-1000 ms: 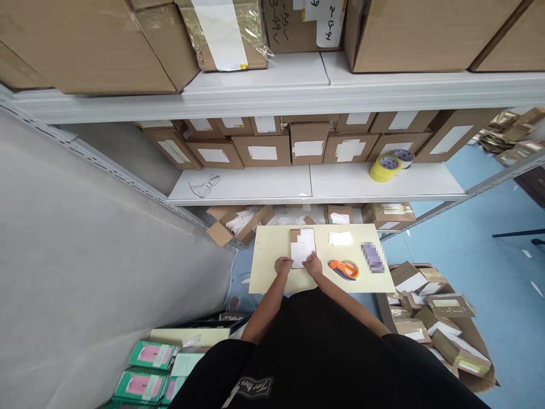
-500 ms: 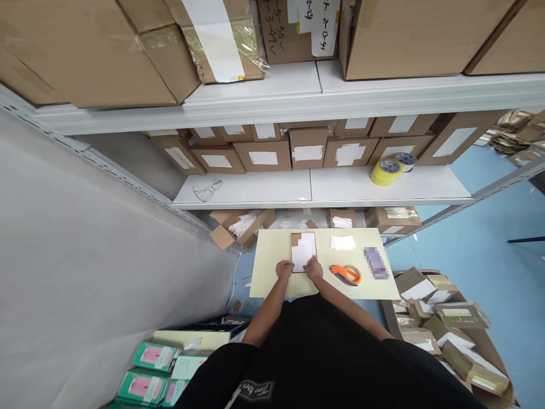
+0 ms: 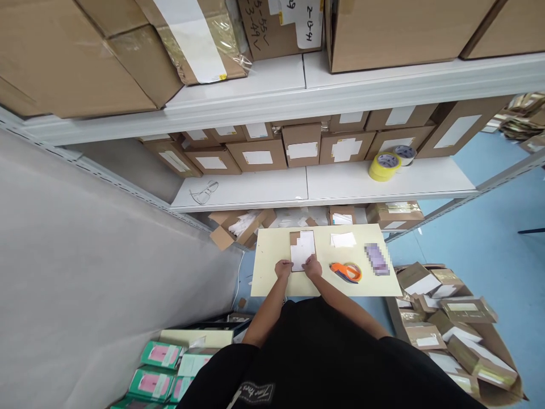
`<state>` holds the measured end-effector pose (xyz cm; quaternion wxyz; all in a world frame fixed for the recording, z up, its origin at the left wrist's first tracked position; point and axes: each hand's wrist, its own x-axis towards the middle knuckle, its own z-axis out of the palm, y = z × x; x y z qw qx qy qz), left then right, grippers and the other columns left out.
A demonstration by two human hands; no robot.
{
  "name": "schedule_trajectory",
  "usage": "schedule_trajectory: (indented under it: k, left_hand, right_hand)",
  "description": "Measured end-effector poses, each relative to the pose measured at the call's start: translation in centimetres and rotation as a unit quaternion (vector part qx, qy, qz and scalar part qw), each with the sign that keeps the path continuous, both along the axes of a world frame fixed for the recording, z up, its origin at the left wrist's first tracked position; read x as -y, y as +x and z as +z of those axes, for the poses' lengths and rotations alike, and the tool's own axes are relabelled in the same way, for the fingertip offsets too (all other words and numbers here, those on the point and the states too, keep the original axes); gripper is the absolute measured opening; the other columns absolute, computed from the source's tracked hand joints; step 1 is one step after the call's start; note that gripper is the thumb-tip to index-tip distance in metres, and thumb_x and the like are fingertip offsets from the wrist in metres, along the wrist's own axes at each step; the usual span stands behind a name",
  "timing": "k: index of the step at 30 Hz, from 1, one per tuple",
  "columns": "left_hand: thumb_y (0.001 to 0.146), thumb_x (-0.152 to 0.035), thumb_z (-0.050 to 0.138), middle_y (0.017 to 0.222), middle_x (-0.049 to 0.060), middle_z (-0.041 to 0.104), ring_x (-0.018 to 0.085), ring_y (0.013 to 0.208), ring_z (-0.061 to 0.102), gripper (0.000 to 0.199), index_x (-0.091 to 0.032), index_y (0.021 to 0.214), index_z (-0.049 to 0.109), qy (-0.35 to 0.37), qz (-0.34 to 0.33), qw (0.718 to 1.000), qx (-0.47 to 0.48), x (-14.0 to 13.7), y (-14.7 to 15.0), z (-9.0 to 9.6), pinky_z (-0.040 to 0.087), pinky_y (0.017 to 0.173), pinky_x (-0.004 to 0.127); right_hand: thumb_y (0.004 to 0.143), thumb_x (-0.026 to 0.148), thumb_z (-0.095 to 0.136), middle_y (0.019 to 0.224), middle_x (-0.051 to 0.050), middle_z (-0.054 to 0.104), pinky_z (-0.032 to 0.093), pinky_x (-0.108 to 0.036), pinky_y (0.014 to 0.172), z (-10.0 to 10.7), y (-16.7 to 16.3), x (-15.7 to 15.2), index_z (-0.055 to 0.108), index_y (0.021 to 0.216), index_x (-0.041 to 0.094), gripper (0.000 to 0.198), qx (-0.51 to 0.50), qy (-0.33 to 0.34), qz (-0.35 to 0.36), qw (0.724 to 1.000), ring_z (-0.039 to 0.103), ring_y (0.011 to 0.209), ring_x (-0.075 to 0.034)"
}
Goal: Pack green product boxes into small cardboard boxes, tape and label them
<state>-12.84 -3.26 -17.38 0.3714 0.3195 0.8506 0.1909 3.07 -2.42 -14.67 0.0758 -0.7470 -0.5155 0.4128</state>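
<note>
A small flat cardboard box (image 3: 295,238) lies on the cream tabletop (image 3: 272,287) in front of me, with stepped white labels (image 3: 303,253) covering most of its upper face. At its lower left edge my left hand (image 3: 283,268) is closed, fingertips pinched at the label's side. My right hand (image 3: 312,266) is curled over the lower right edge, its fingers pressed together on the label there. To the right lie an orange tape dispenser (image 3: 342,270) with a tape roll and a small stack of white labels (image 3: 343,240).
A blurred purple item (image 3: 377,259) lies at the table's right. Behind stands a shelf with boxes, eyeglasses (image 3: 205,192) and yellow tape rolls (image 3: 384,166). A large carton of packed boxes (image 3: 464,309) is at right; green boxes (image 3: 160,354) sit at lower left.
My view has tilted and shifted slightly. Both hands stay at the lower edges of the labelled box, with almost no movement.
</note>
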Motion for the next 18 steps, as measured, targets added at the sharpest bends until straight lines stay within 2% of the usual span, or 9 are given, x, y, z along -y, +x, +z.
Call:
schedule_trajectory:
  k: [7,12,15,18]
  left_hand:
    - [0.071,-0.023,0.079,0.09,0.002,0.08,0.022,0.093,0.076,0.009,-0.023,0.077,0.072,-0.029,-0.032,0.998,-0.037,-0.3,0.4,1.8,0.055,0.081,0.027]
    - [0.071,-0.04,0.085,0.101,0.009,0.079,0.029,0.102,0.074,0.028,-0.022,0.084,0.069,-0.062,-0.05,0.995,-0.059,0.2,-0.8,3.2,0.054,0.084,0.032]
    - [0.078,-0.046,0.08,0.109,0.011,0.076,0.029,0.106,0.072,0.034,-0.022,0.098,0.067,-0.072,-0.093,0.989,-0.085,0.6,-0.8,3.8,0.054,0.087,0.035]
    - [0.09,-0.03,0.066,0.13,0.011,0.068,0.027,0.124,0.063,0.029,-0.024,0.118,0.065,0.014,-0.183,0.974,-0.137,0.4,1.0,3.9,0.05,0.102,0.035]
  right_hand:
    - [0.086,0.024,0.069,0.103,-0.01,0.073,0.047,-0.032,0.074,0.6,0.3,-0.6,0.06,0.109,0.023,0.025,0.034,-0.007,0.058,0.998,0.073,0.097,-0.027]
    - [0.088,0.042,0.072,0.108,-0.016,0.075,0.049,-0.034,0.08,0.7,1.2,-0.4,0.059,0.12,0.02,0.041,0.054,0.003,0.096,0.994,0.072,0.104,-0.03]
    - [0.09,0.041,0.07,0.103,-0.014,0.076,0.048,-0.034,0.079,0.3,1.4,0.1,0.062,0.112,0.021,0.031,0.037,0.004,0.092,0.995,0.072,0.103,-0.03]
    - [0.092,0.036,0.065,0.092,-0.009,0.075,0.046,-0.032,0.074,0.0,1.7,0.9,0.064,0.096,0.023,0.013,0.005,0.019,0.074,0.997,0.072,0.095,-0.028]
